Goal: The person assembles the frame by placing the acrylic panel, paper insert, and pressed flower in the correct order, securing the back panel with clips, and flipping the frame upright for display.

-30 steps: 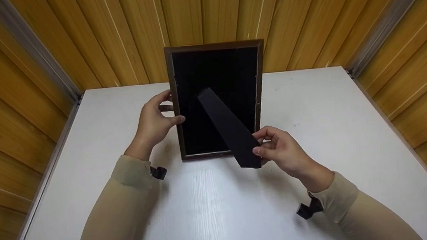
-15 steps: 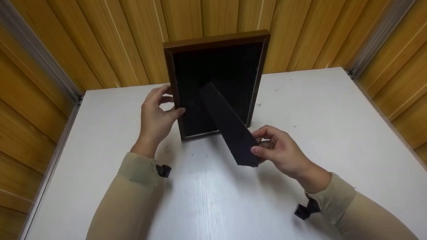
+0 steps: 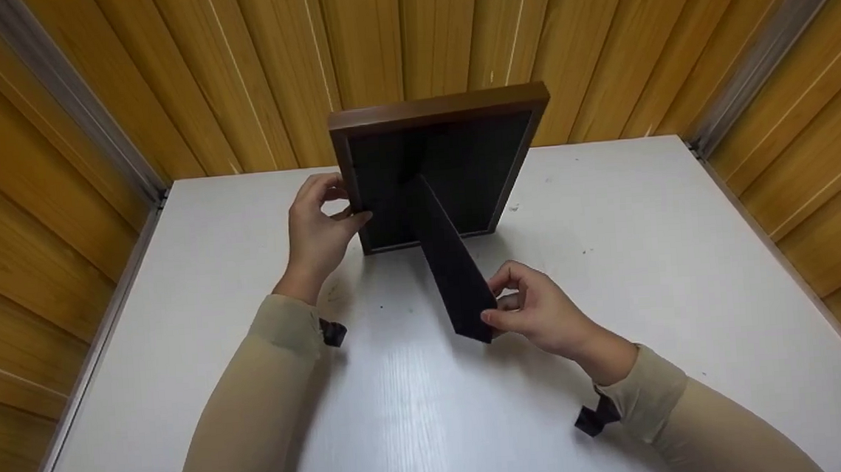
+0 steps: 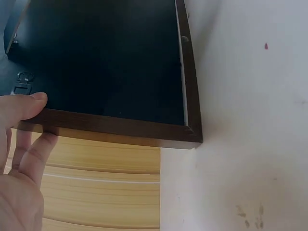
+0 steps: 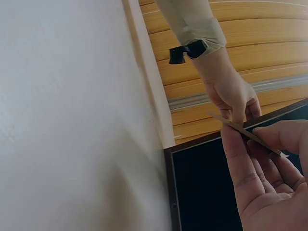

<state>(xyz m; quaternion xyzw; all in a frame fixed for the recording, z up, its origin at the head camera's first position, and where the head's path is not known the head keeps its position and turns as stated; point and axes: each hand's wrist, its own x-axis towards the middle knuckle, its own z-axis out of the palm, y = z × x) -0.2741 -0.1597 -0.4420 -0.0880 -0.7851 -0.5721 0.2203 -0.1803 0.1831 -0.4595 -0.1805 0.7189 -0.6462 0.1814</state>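
Observation:
A picture frame [image 3: 440, 109] with a brown wooden border stands near the back of the table, its black backing facing me and its top leaning my way. My left hand [image 3: 320, 224] grips its left side, thumb on the back edge and fingers round the outer side. In the left wrist view, a small metal hanger [image 4: 22, 88] shows on the backing beside the thumb. From the backing a black easel leg [image 3: 453, 278] swings out toward me. Near its lower end my right hand [image 3: 537, 313] pinches the leg between thumb and fingers. The frame's front is hidden.
The white table [image 3: 689, 262] carries a few small dark marks. Yellow wood-look panels [image 3: 231, 71] wall the back and both sides, with grey metal posts [image 3: 77, 90] at the corners. A small black device [image 3: 335, 334] sits at each wrist.
The frame's bottom edge has moved back, away from me, and its top now leans toward me. Both hands have kept their hold; the right hand and the leg's end shifted slightly left.

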